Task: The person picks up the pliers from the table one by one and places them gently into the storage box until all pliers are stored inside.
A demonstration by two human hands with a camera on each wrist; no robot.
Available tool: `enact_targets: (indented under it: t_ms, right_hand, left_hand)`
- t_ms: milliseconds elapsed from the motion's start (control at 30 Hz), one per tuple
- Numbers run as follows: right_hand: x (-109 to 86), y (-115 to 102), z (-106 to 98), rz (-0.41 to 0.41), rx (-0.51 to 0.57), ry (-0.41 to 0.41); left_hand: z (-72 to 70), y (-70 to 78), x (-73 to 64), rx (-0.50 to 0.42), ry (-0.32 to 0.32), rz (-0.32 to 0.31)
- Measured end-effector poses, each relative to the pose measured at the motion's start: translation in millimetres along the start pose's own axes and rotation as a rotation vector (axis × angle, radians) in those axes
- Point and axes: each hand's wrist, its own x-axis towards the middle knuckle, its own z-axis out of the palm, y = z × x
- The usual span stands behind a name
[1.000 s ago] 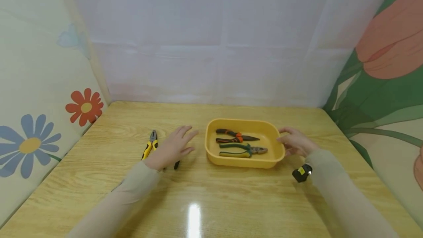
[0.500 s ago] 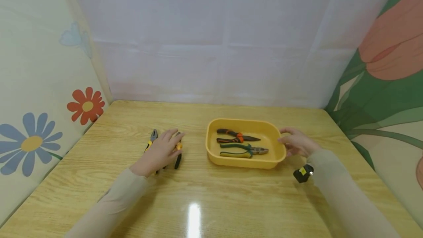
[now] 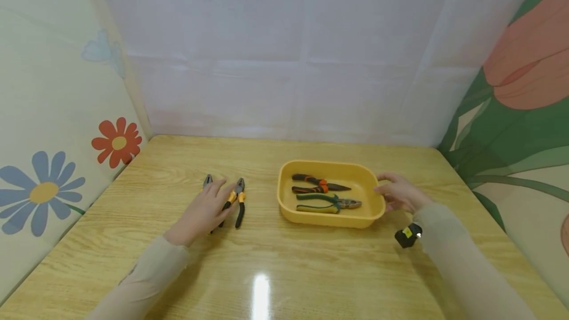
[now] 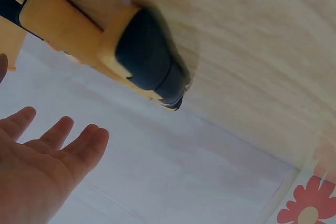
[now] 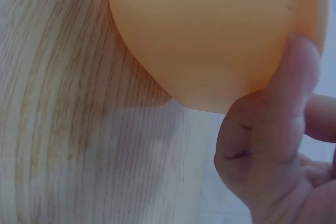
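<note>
My left hand (image 3: 202, 214) hovers over pliers on the table, fingers spread and holding nothing. Just to its right lie pliers (image 3: 240, 204) with black-and-yellow handles and dark jaws. It mostly covers a second yellow-and-black pair (image 3: 208, 180); only the tip shows clearly past the fingers. Large in the left wrist view are yellow-and-black plier handles (image 4: 58, 19), apart from the fingers (image 4: 84, 150). My right hand (image 3: 402, 192) grips the right end of a yellow tray (image 3: 329, 219), its thumb against the wall. Inside lie orange-and-black pliers (image 3: 322, 184) and green-handled pliers (image 3: 329, 202).
A small black box-shaped thing (image 3: 406, 236) with a yellow patch is beside the right sleeve. The wooden table (image 3: 311, 270) meets a pale cloth wall (image 3: 289, 88) at the back, with flower-patterned sheets on both sides.
My left hand has moved left and back from beside the tray to over the pliers, uncovering the right-hand pair. My right hand and the tray have stayed put.
</note>
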Motion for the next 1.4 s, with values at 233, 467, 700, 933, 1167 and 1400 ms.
enact_targets:
  t_ms: [233, 467, 700, 933, 1167, 1400]
  right_hand:
    - [1.1, 2.1, -0.3, 0.010, 0.002, 0.009]
    - [3.5, 5.6, -6.0, -0.008, 0.030, -0.021]
    - [0.4, 1.6, 0.0, 0.019, -0.001, 0.016]
    - [1.3, 2.0, -0.2, 0.023, -0.001, 0.015]
    - [0.2, 0.8, 1.0, 0.014, 0.010, 0.017]
    - [1.7, 2.5, 1.6, 0.008, 0.020, 0.019]
  left_hand:
    - [-0.5, 0.9, -10.2, -0.007, -0.059, -0.086]
    - [-0.4, -2.0, -18.7, -0.033, -0.135, -0.183]
    - [-2.8, -3.0, -23.2, -0.122, -0.265, -0.311]
    - [-2.3, -9.8, -21.3, -0.243, -0.376, -0.406]
    - [-3.9, -13.8, -16.7, -0.294, -0.455, -0.474]
    - [-6.1, -15.5, -10.3, -0.342, -0.523, -0.551]
